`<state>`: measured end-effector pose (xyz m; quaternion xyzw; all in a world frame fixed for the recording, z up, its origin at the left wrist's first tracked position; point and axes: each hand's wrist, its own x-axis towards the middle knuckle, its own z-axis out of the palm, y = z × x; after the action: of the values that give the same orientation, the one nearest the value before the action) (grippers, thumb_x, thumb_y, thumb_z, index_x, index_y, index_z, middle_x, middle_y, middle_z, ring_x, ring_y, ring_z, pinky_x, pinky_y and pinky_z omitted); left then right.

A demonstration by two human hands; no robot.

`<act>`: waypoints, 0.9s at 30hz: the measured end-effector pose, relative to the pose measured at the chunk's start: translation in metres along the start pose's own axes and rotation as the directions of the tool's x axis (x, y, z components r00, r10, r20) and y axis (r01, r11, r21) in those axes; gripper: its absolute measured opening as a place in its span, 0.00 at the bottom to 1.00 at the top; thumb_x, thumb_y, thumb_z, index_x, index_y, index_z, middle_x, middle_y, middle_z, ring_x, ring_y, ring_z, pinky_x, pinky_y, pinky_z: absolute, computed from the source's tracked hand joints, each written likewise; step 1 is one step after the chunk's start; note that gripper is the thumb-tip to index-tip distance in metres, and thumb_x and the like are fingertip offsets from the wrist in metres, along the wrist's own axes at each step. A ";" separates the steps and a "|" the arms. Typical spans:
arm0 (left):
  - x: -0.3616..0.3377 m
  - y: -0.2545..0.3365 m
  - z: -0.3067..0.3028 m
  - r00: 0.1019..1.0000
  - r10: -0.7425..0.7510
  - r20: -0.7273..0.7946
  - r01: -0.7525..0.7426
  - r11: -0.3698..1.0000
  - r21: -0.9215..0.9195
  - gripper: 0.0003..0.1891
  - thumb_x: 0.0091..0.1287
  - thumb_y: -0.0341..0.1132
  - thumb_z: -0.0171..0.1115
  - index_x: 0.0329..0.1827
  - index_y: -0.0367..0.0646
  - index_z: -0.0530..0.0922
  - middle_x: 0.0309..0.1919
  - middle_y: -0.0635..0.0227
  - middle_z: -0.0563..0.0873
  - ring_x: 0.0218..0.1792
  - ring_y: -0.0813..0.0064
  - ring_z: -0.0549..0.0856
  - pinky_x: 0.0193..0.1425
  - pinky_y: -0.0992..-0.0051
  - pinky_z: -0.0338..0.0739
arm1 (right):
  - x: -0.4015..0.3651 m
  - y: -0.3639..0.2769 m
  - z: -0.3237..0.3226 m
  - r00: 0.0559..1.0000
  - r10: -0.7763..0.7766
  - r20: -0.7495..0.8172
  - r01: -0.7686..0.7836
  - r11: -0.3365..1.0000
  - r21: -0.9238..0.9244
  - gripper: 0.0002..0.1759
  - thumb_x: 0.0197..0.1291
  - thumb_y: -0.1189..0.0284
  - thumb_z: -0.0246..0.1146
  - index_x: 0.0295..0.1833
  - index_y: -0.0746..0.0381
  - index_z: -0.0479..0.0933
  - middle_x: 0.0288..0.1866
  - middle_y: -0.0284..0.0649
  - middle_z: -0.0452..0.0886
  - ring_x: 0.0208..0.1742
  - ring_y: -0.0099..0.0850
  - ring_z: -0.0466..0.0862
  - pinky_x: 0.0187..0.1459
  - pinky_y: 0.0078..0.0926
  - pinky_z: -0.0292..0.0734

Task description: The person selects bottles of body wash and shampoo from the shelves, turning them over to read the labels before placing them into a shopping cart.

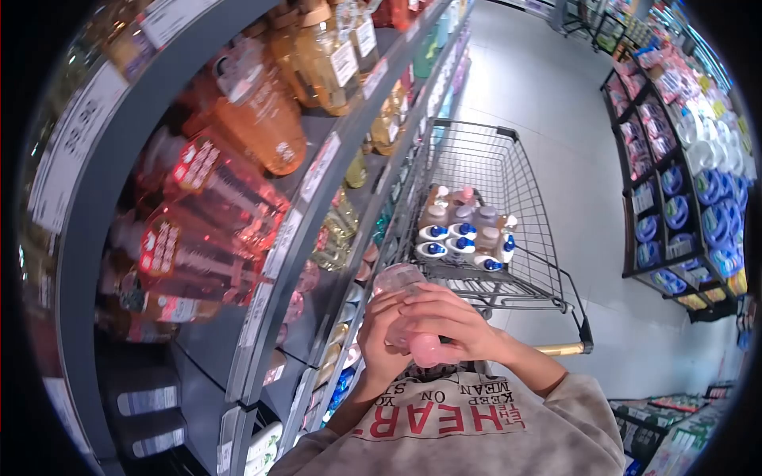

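Close to my chest I hold a see-through plastic bottle [399,278] with a rounded pink part [427,349] at the end nearest me. My left hand [381,333] wraps around its left side. From the right, my right hand [448,317] closes over it, fingers laid across the bottle and meeting my left fingers. Much of the bottle is hidden behind my fingers. Just beyond my hands stands a wire shopping cart [528,206]. Several bottles sit in it, among them white pump bottles with blue tops [462,244] and clear bottles with pale caps [461,215].
Along my left runs a dark shelf unit [324,127] stocked with pink bottles [214,246] and orange ones [266,119]. A black display rack [667,143] of blue and pink goods stands across the aisle floor [516,59]. Packaged goods [675,436] lie at lower right.
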<state>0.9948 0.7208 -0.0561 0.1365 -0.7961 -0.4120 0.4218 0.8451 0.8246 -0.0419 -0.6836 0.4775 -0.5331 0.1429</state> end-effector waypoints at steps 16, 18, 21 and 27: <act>-0.042 -0.037 0.049 0.838 -0.499 0.221 0.442 0.858 0.264 0.12 0.60 0.26 0.69 0.46 0.40 0.82 0.39 0.59 0.88 0.42 0.54 0.86 0.47 0.64 0.81 | -0.042 0.119 -0.179 0.597 0.594 -0.540 -0.749 0.653 -0.110 0.21 0.47 0.71 0.78 0.47 0.64 0.83 0.43 0.38 0.84 0.50 0.33 0.79 0.54 0.32 0.74; -0.044 -0.040 0.051 0.855 -0.463 0.236 0.387 0.870 0.305 0.11 0.59 0.26 0.69 0.44 0.40 0.82 0.37 0.60 0.88 0.40 0.56 0.86 0.46 0.64 0.81 | -0.049 0.157 -0.195 0.635 0.559 -0.533 -0.749 0.614 -0.248 0.21 0.47 0.70 0.78 0.47 0.64 0.83 0.43 0.39 0.84 0.50 0.35 0.79 0.53 0.33 0.75; -0.038 -0.044 0.057 0.869 -0.438 0.232 0.342 0.868 0.360 0.09 0.58 0.24 0.68 0.41 0.42 0.83 0.34 0.61 0.88 0.36 0.58 0.86 0.42 0.64 0.81 | -0.065 0.216 -0.207 0.690 0.515 -0.508 -0.721 0.549 -0.422 0.21 0.47 0.69 0.77 0.47 0.64 0.83 0.44 0.42 0.84 0.50 0.40 0.79 0.53 0.36 0.76; -0.040 -0.048 0.057 0.860 -0.455 0.229 0.291 0.808 0.513 0.11 0.57 0.23 0.69 0.42 0.43 0.84 0.34 0.61 0.88 0.36 0.59 0.87 0.42 0.65 0.82 | -0.119 0.341 -0.210 0.492 0.634 -0.596 -0.861 0.454 -0.228 0.22 0.51 0.66 0.77 0.51 0.61 0.83 0.50 0.48 0.83 0.55 0.43 0.80 0.56 0.39 0.76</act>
<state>0.9682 0.7445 -0.1325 0.3152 -0.8878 -0.3037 0.1418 0.4955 0.8150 -0.2704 -0.2668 0.8732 -0.4003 0.0780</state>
